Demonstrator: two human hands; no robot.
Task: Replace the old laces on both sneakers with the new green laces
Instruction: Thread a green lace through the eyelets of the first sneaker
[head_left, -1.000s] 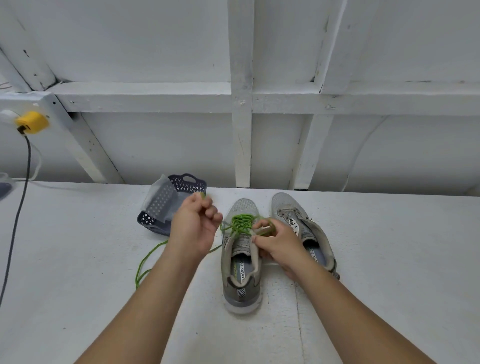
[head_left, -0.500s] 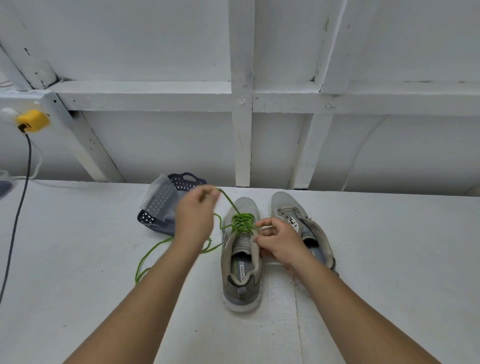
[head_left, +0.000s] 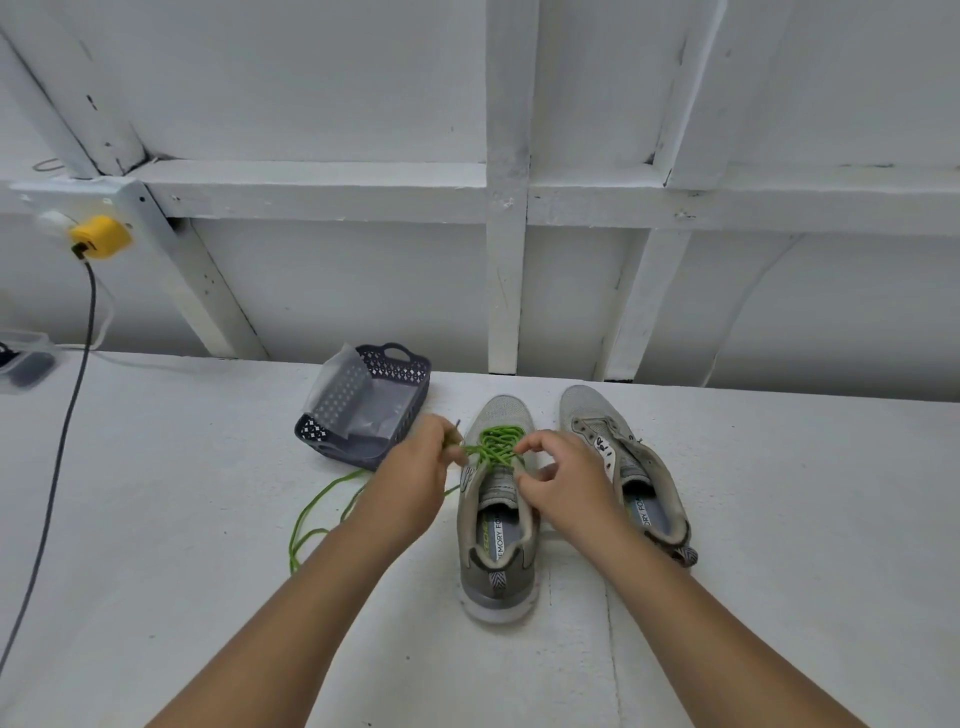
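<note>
On the white tabletop in front of you, the job looks roughly a quarter to a third done. Your left sneaker carries green lace criss-crossed through its front eyelets only; the rows nearer the tongue and collar are still bare. Your left hand is curled around the free end of that lace, pinching it near its dark tip just beside the shoe's left edge, and the slack trails off in loose loops toward your left forearm. Your right hand has its fingers bent in at the right side of the lacing; it seems to be pinching the lace or the eyelet edge there, though the exact contact is too small to make out. Touching or just beside it, the right sneaker has no lace at all, so it is still wholly ahead of you. Behind your left hand sits a dark basket with a clear plastic bag in it.
</note>
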